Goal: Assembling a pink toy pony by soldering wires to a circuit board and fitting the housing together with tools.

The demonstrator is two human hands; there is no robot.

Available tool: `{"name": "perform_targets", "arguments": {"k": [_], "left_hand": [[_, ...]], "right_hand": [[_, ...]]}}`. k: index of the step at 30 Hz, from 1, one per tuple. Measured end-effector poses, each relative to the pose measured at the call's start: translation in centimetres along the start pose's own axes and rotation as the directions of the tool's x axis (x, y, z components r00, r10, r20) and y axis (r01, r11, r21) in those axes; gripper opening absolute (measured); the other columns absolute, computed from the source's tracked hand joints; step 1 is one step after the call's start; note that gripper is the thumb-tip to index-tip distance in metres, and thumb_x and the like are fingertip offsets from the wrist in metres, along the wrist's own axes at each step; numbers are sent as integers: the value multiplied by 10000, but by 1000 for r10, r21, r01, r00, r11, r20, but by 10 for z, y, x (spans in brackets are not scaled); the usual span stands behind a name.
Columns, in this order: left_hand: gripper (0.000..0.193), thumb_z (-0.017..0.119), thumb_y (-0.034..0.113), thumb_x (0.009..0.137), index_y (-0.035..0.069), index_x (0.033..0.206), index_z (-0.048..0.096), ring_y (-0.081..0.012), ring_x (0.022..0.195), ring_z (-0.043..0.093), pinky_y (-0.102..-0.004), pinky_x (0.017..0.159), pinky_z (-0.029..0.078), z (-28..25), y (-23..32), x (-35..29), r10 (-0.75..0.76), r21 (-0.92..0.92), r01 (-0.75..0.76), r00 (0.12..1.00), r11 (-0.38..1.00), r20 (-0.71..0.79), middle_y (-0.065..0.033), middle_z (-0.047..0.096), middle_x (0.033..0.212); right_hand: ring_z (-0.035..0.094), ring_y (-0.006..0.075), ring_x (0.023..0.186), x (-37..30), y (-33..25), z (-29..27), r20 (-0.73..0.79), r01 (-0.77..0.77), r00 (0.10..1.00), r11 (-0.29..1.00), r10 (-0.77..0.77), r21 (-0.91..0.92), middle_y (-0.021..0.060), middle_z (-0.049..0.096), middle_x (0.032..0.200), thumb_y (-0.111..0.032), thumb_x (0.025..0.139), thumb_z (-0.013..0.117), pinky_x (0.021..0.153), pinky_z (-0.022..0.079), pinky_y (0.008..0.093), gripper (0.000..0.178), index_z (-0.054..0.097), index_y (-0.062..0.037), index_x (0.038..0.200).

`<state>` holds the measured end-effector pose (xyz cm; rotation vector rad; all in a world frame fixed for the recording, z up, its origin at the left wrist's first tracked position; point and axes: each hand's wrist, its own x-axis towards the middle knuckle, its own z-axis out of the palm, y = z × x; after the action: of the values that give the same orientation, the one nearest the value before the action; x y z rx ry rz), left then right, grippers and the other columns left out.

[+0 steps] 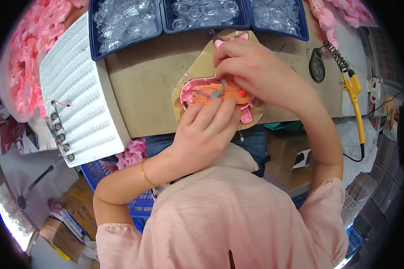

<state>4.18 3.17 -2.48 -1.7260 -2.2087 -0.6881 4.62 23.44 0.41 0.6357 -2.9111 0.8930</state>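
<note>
A pink plastic toy shell point(184, 93) lies open side up in a yellowish jig plate point(197, 67) on the bench. Inside it sits an orange plastic part point(201, 95), with thin wires and a small silvery piece point(215, 93) on top. My left hand point(206, 125) has its bent fingers pressed together on the near edge of the orange part. Above the shell's far right side, my right hand point(251, 67) is closed with curled fingers; whatever its fingertips grip is hidden. A wire with a small white connector point(241, 138) hangs past the bench edge.
Blue bins point(161, 31) of clear plastic parts line the far side. At left stands a white ridged foam tray point(81, 98) with several small wired round speakers point(61, 136). A yellow soldering iron point(353, 89) hangs at right, near a black oval piece point(317, 67). Pink parts point(27, 58) are piled far left.
</note>
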Motion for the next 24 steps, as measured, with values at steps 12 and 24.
{"name": "perform_targets", "arguments": {"k": [12, 24], "left_hand": [[309, 542, 164, 754, 54, 1040, 586, -262, 1156, 479, -370, 933, 378, -5, 1, 1, -43, -17, 45, 993, 999, 110, -142, 528, 1246], [313, 549, 162, 744, 53, 1031, 609, -273, 1174, 464, -376, 930, 364, 3, -7, -8, 9, -25, -8, 998, 1000, 69, -148, 504, 1290]], "right_hand": [[550, 279, 1060, -53, -22, 10, -179, -192, 971, 959, 156, -206, 95, 607, 1115, 45, 684, 565, 899, 418, 401, 408, 605, -20, 1084], [543, 285, 1082, -11, -16, 0, -216, -237, 957, 952, 194, -195, 88, 613, 1125, -34, 759, 583, 917, 401, 402, 351, 603, -31, 1110]]}}
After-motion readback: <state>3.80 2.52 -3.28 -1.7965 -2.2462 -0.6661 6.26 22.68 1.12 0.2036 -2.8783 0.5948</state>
